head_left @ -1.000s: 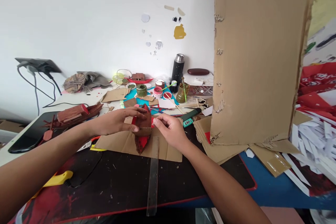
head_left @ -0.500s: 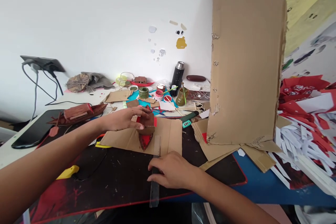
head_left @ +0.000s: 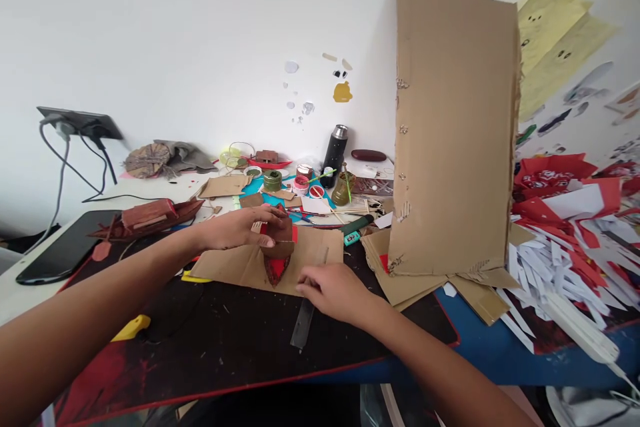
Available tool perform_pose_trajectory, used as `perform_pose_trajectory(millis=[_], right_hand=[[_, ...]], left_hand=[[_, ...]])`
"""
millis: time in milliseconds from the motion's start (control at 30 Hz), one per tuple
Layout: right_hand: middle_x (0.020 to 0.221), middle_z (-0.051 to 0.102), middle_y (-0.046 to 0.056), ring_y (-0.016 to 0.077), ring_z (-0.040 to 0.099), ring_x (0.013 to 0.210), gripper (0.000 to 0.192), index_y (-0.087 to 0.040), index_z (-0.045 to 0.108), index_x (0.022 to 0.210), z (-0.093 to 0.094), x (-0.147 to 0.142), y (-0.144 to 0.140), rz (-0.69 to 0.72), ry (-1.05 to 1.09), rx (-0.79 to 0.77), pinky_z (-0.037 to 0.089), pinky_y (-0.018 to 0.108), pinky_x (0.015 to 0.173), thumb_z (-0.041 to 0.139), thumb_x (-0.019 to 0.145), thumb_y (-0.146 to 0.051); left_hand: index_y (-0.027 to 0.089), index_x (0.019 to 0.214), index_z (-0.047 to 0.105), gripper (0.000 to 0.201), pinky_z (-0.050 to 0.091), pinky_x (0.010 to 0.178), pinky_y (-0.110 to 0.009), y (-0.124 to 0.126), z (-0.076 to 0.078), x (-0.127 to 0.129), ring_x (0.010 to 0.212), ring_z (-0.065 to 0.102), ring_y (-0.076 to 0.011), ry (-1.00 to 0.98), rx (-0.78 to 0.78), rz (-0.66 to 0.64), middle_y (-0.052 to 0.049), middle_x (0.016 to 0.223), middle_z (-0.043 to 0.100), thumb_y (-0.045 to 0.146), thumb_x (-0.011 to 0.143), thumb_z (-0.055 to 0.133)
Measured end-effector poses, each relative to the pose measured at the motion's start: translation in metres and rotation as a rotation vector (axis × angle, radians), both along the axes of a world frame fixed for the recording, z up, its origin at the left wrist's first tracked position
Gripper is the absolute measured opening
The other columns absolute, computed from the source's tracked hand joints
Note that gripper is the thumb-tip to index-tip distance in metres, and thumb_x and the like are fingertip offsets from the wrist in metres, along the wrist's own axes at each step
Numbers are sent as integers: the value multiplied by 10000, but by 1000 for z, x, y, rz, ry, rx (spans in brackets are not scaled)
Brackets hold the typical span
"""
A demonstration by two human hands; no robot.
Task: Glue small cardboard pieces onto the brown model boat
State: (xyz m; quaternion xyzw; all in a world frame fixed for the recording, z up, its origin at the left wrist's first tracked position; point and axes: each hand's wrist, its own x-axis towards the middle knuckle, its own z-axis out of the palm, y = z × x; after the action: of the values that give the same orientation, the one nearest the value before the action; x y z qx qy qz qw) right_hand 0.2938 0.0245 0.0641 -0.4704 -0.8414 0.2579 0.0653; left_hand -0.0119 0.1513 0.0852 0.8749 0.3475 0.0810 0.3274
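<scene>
A small red-and-brown cardboard boat model (head_left: 277,255) is pinched upright by the left hand (head_left: 240,228) on a flat cardboard sheet (head_left: 240,265), steadying it; a clear plastic ruler (head_left: 304,323) is pressed under the right hand (head_left: 334,291), fingers flat, on the worktop (head_left: 225,347).

Home craft desk: cardboard scraps (head_left: 453,127), paint pots (head_left: 273,180), cut paper (head_left: 555,267).

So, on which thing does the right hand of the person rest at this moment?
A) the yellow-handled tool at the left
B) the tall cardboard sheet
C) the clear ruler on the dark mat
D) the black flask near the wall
C: the right hand lies on the upper part of the clear ruler, which sticks out below the fingers on the dark mat, while the left hand holds the small red and brown model.
</scene>
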Motion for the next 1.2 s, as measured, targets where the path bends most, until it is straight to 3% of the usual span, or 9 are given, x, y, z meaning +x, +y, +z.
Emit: perform_pose_trajectory(millis=[133,267,633,900,1033,1200], right_hand=[[806,759,-15,188,685,750,142,-227,821,1142,-1,4,11,-229,273,-22,386,293,687,750,1115,-347],[736,669,-42,198,625,698,222,-233,807,1221,-4,2,24,-318,418,-13,385,308,676,763,1082,-401],[903,787,19,214,685,800,161,-221,817,1160,-13,-26,46,-293,530,12,448,328,757,757,1107,-361],[988,832,43,231,763,913,104,-221,791,1078,-20,-28,52,-294,607,-48,523,332,835,746,1102,-312],[934,795,22,212,733,861,115,-221,773,1063,-26,-30,55,-304,671,-99,533,324,824,745,1092,-328],[798,699,-18,181,626,694,173,-222,757,1048,-31,-30,55,-330,736,-181,489,288,665,756,1069,-394]], left_hand=[[323,1456,799,625,474,1322,-489,2,-1,-1,1650,536,-412,-13,-6,-13,-101,1748,630,764,1023,702],[322,1460,798,607,478,1316,-476,0,2,0,1630,558,-401,-17,-13,-18,-106,1739,635,741,1029,713],[301,1430,796,554,507,1265,-466,-2,7,4,1544,627,-392,-3,-13,-16,-114,1642,697,675,1028,730],[314,1445,801,624,509,1260,-475,0,5,2,1558,617,-410,-14,-8,-32,-118,1649,698,761,1016,724],[340,1484,788,673,500,1273,-470,2,3,1,1590,597,-410,-18,-8,-32,-106,1699,669,808,1007,715],[346,1458,806,649,465,1316,-477,2,3,1,1649,541,-406,-17,-1,-38,-87,1766,617,809,1013,712]])
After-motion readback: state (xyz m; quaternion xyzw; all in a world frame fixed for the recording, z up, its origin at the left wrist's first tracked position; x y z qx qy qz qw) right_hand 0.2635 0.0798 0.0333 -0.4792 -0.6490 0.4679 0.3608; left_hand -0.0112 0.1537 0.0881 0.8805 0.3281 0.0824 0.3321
